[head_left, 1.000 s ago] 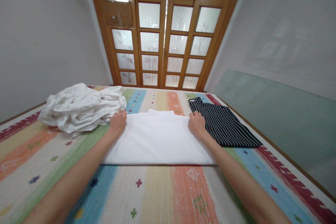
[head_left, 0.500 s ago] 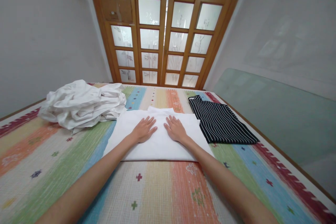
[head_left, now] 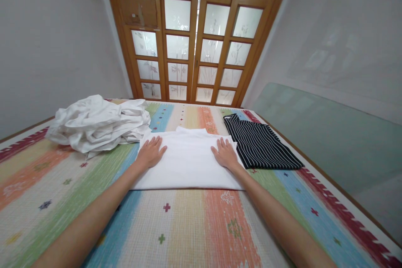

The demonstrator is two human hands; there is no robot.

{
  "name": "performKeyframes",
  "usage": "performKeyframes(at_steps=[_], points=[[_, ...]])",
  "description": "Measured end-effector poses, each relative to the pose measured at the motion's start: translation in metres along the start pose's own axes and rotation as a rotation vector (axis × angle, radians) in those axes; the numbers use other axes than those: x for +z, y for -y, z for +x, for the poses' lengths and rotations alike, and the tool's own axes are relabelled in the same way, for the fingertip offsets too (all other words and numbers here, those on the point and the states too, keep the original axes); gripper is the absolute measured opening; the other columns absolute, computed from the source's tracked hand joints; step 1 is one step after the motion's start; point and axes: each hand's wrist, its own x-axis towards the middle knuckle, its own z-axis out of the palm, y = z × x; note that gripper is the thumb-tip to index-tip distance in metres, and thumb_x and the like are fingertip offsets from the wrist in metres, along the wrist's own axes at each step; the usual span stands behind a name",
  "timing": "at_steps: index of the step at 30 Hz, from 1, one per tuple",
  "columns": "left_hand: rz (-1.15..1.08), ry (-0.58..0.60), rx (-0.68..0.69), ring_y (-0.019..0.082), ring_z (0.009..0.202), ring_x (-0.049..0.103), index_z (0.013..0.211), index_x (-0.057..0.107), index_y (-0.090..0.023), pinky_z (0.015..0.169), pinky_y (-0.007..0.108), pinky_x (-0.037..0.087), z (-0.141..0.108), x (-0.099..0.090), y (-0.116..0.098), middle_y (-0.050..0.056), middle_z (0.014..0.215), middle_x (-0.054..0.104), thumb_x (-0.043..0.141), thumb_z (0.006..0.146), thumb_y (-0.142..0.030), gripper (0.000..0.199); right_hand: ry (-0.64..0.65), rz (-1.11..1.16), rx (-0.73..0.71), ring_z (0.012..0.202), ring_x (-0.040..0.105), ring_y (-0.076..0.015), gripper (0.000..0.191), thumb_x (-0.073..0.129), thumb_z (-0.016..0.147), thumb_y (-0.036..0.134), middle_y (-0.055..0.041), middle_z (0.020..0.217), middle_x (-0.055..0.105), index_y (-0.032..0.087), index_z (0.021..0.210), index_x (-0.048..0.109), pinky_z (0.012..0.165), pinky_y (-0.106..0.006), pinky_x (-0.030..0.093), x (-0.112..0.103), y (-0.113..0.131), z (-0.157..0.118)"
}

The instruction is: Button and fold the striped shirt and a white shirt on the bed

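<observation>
A folded white garment (head_left: 188,163) lies flat in front of me, its folded edge towards me and a small raised part at its far side. My left hand (head_left: 151,152) rests palm down on its left part, fingers spread. On its right part my right hand (head_left: 225,153) also lies flat with the fingers apart. Neither hand grips the cloth. Just past my right hand lies a folded black garment with white stripes (head_left: 264,144), close to the white one's right edge.
A crumpled heap of white cloth (head_left: 100,123) sits at the left, close to the folded garment. Everything lies on a colourful striped bed cover (head_left: 188,226). A pale green panel (head_left: 329,134) stands along the right side, and wooden glass doors (head_left: 194,46) are at the far end.
Both hands have slid outwards over the white garment, the left one to the left and the right one to the right. The cloth between them is now uncovered.
</observation>
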Motion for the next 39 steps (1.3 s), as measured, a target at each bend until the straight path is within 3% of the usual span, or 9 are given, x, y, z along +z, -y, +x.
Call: performKeyframes(at_steps=[5,8,15,27,32,35,37,39], points=[[0.042,-0.123,-0.038,0.030,0.138,0.037,0.138,0.045,-0.005,0.113,0.048,0.029,-0.021,0.003,-0.008,0.021,0.146,0.043,0.030,0.096,-0.032,0.052,0.005,0.044,-0.356,0.146,0.018,-0.0265,0.056,0.028,0.100,0.042,-0.0144,0.155,0.030,0.011,0.146,0.039,0.116,-0.048,0.020,-0.004,-0.001,-0.022],[0.036,-0.114,-0.023,0.030,0.139,0.035,0.139,0.043,-0.005,0.113,0.047,0.028,-0.036,0.004,-0.008,0.020,0.147,0.042,0.031,0.096,-0.036,0.054,0.016,0.066,-0.511,0.146,0.019,-0.0238,0.056,0.030,0.100,0.044,-0.0110,0.156,0.029,0.015,0.148,0.036,0.117,-0.046,0.019,-0.008,-0.003,-0.043],[-0.025,-0.025,0.025,0.029,0.143,0.026,0.142,0.039,-0.003,0.116,0.045,0.023,-0.047,-0.002,-0.005,0.020,0.152,0.034,0.027,0.097,-0.047,0.064,-0.005,0.061,-0.528,0.146,0.016,-0.0258,0.059,0.034,0.099,0.048,-0.0094,0.156,0.027,0.020,0.151,0.029,0.117,-0.051,0.019,-0.013,-0.006,-0.086],[-0.052,0.051,0.074,0.029,0.145,0.022,0.147,0.033,-0.008,0.116,0.050,0.019,-0.016,-0.003,-0.002,0.016,0.154,0.031,0.024,0.096,-0.051,0.068,0.005,0.080,-0.536,0.147,0.013,-0.0287,0.062,0.040,0.097,0.047,-0.0059,0.158,0.019,0.027,0.153,0.020,0.117,-0.054,0.019,-0.025,-0.002,-0.137],[-0.030,0.016,0.055,0.032,0.144,0.024,0.145,0.037,-0.009,0.114,0.055,0.022,-0.014,-0.005,-0.009,0.017,0.153,0.033,0.027,0.097,-0.045,0.062,0.075,0.131,-0.528,0.147,0.011,-0.0281,0.062,0.040,0.097,0.048,-0.0046,0.159,0.019,0.030,0.153,0.019,0.118,-0.055,0.015,-0.027,-0.004,-0.136],[-0.015,0.025,0.039,0.034,0.143,0.026,0.143,0.040,-0.008,0.113,0.056,0.022,-0.026,-0.009,-0.024,0.019,0.152,0.034,0.028,0.098,-0.037,0.055,0.161,0.209,-0.440,0.147,0.012,-0.0286,0.063,0.038,0.096,0.054,-0.0070,0.158,0.020,0.028,0.152,0.026,0.117,-0.055,0.014,-0.024,0.000,-0.119],[-0.050,0.074,0.122,0.034,0.143,0.024,0.144,0.039,-0.009,0.113,0.055,0.021,-0.041,-0.014,-0.040,0.018,0.153,0.033,0.028,0.099,-0.038,0.055,0.189,0.265,-0.370,0.146,0.015,-0.0288,0.063,0.034,0.096,0.056,-0.0105,0.157,0.022,0.023,0.150,0.032,0.117,-0.054,0.014,-0.019,0.009,-0.097],[-0.136,0.127,0.303,0.033,0.144,0.022,0.147,0.035,-0.014,0.114,0.055,0.020,-0.058,-0.020,-0.058,0.016,0.154,0.030,0.027,0.099,-0.047,0.059,0.172,0.299,-0.345,0.146,0.017,-0.0282,0.063,0.031,0.097,0.055,-0.0124,0.157,0.024,0.020,0.150,0.033,0.117,-0.054,0.013,-0.014,0.024,-0.067]])
